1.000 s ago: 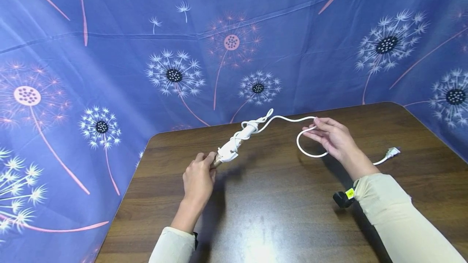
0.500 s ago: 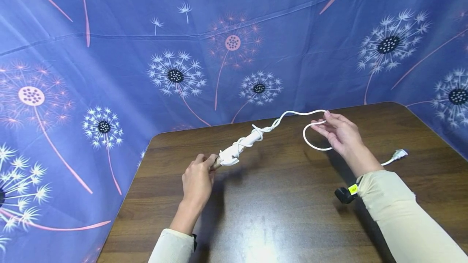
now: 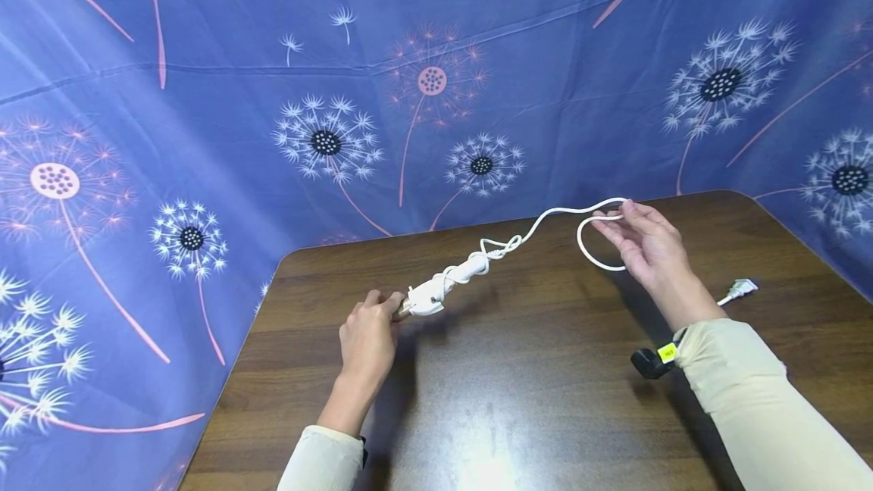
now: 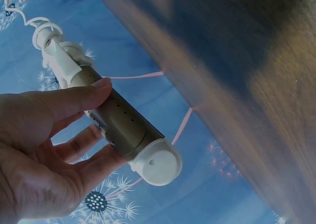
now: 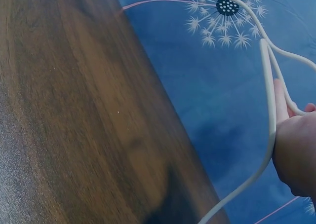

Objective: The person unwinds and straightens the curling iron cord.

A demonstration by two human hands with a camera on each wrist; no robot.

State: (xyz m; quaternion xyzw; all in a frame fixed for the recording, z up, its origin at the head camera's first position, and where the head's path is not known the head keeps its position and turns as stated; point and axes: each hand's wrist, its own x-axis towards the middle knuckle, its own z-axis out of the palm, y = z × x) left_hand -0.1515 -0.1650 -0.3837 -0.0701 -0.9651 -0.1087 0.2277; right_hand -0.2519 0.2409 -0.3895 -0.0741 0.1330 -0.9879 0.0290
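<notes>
My right hand (image 3: 653, 252) had just moved farther from my left hand (image 3: 368, 339), drawing out the white cord (image 3: 569, 211); more of it seemed free, though turns still circled the white-handled tool (image 3: 426, 296). My left hand gripped that tool by its metal barrel (image 4: 126, 120), handle pointing away; my right hand pinched the cord, its plug (image 3: 739, 290) to that hand's right. Beside my right wrist, a yellow label (image 3: 667, 353) carried marks too small to read.
</notes>
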